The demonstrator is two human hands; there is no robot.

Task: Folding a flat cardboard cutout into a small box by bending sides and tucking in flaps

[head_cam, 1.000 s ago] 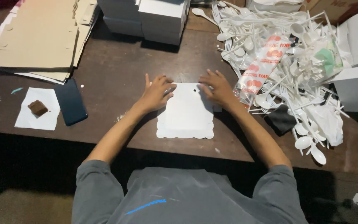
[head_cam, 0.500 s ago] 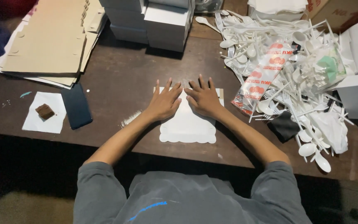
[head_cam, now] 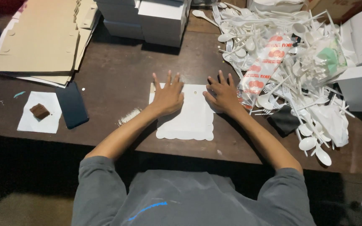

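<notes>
Dark brown tabletop point(head_cam: 118, 79), items as seen. White paper sheet point(head_cam: 189, 121) with a scalloped near edge: lying flat at the middle, close to the person's side. Left hand point(head_cam: 168, 96): pressing palm-down on the sheet's left part, fingers spread, grasping nothing. Right hand point(head_cam: 223, 94): pressing flat on its right edge, fingers spread. Heap of white plastic spoons and forks point(head_cam: 298, 67): lying just right of the right hand. Dark phone point(head_cam: 72, 104) and stacked brown cardboard point(head_cam: 38, 42): resting well to the left.
</notes>
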